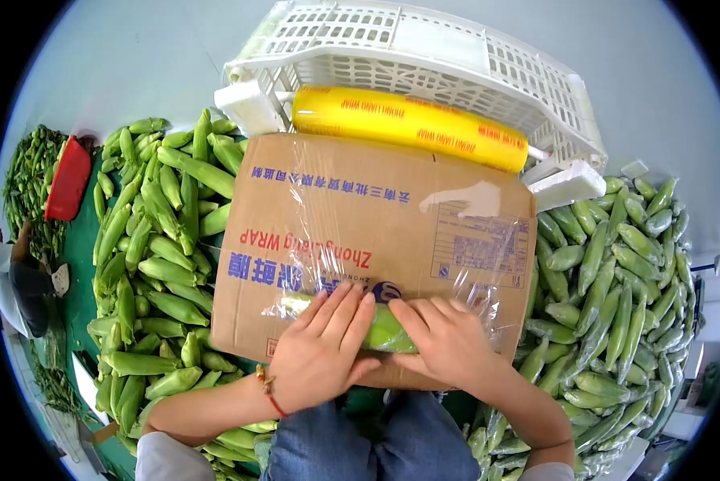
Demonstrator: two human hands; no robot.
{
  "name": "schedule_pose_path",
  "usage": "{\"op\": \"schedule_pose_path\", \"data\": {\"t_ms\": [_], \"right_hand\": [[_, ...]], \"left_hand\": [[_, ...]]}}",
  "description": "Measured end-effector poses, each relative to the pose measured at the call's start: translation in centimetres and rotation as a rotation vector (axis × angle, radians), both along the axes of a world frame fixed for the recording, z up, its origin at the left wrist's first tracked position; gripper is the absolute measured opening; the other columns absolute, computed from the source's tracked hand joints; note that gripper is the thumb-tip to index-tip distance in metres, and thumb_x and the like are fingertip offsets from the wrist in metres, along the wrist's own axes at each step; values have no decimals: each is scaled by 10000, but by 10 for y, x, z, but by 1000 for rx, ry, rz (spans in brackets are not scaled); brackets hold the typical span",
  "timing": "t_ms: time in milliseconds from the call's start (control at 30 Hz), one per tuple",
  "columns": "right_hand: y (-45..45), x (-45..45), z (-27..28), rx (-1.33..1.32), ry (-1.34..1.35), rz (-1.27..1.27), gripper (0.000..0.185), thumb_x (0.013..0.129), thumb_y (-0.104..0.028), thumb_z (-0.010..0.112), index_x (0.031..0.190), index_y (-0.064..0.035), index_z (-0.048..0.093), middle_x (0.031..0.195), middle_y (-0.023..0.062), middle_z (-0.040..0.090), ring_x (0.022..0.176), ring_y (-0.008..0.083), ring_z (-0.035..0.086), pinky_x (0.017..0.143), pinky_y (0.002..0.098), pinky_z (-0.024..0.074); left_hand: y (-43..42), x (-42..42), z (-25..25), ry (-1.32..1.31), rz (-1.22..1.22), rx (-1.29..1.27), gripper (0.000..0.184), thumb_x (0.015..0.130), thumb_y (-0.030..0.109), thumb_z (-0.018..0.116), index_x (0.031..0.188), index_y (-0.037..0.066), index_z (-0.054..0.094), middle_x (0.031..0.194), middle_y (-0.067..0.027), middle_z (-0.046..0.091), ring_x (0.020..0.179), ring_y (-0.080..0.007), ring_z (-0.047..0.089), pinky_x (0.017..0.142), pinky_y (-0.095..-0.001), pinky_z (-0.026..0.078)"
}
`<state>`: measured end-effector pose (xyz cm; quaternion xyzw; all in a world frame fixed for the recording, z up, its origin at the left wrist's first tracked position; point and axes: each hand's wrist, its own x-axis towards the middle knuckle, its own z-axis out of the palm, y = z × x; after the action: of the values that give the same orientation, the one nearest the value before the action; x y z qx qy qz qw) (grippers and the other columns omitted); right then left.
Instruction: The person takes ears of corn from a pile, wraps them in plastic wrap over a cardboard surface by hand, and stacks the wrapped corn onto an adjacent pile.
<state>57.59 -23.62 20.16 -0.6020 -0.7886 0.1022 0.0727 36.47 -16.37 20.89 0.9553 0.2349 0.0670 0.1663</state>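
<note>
Centrally, cardboard box [408, 232] between corn heaps [163, 268].

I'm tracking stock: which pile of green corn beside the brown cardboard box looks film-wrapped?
The right-hand pile of green corn: it glistens under clear plastic film, while the left-hand pile shows bare husks.

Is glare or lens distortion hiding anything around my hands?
Head view: white glare streaks on the clear film and a pale reflection on the carton obscure some print; both hands, left and right, look readable. Head view, edges: wide-angle bowing of the white crate, black corners with bluish fringing, small distant detail unclear.
</note>
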Motion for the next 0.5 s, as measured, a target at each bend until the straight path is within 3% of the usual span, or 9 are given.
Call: {"op": "schedule_pose_path", "data": {"t_ms": [33, 167, 300, 367, 400, 500], "right_hand": [[-2, -1, 0, -4, -2, -4, 726, 662, -429, 774, 1232, -47, 538, 1063, 80, 574, 998, 233, 551, 874, 384, 457], [29, 13, -16, 457, -71, -22, 701, 657, -413, 785, 1211, -55, 547, 1060, 73, 573, 1065, 235, 526, 877, 384, 437], [70, 25, -31, 325, -64, -92, 653, 649, -382, 792, 1159, -52, 549, 969, 95, 606, 972, 244, 599, 774, 388, 502], [69, 23, -29, 191, 58, -112, 611, 653, -364, 788, 1120, -50, 550, 898, 109, 618, 869, 260, 643, 703, 390, 531], [57, 18, -22, 169, 153, -116, 570, 682, -402, 763, 1072, -45, 551, 823, 131, 624, 735, 306, 659, 617, 401, 541], [9, 9, 1, -107, 232, -64, 614, 735, -463, 720, 1137, -34, 543, 910, 162, 655, 773, 326, 672, 648, 419, 546]], "left_hand": [[4, 3, -7, 0, 6, 31, 717, 852, 390, 616, 1362, -68, 407, 1384, -250, 444, 1305, -363, 428, 1091, -455, 341], [106, 66, -63, -147, 82, 71, 768, 872, 372, 602, 1413, -91, 312, 1474, -277, 321, 1379, -386, 321, 1152, -431, 247], [168, 132, -42, 419, -106, 55, 765, 866, 335, 623, 1378, -144, 316, 1475, -321, 279, 1385, -401, 303, 1135, -381, 297], [162, 133, -35, 492, -125, 84, 806, 823, 357, 675, 1354, -150, 342, 1467, -332, 284, 1376, -402, 320, 1117, -382, 329], [161, 136, -28, 519, -133, 111, 827, 801, 368, 701, 1343, -153, 355, 1463, -337, 286, 1371, -403, 328, 1108, -382, 344], [161, 130, -33, 454, -101, 76, 863, 743, 371, 760, 1344, -121, 382, 1458, -314, 319, 1334, -390, 390, 1078, -387, 378]]}}
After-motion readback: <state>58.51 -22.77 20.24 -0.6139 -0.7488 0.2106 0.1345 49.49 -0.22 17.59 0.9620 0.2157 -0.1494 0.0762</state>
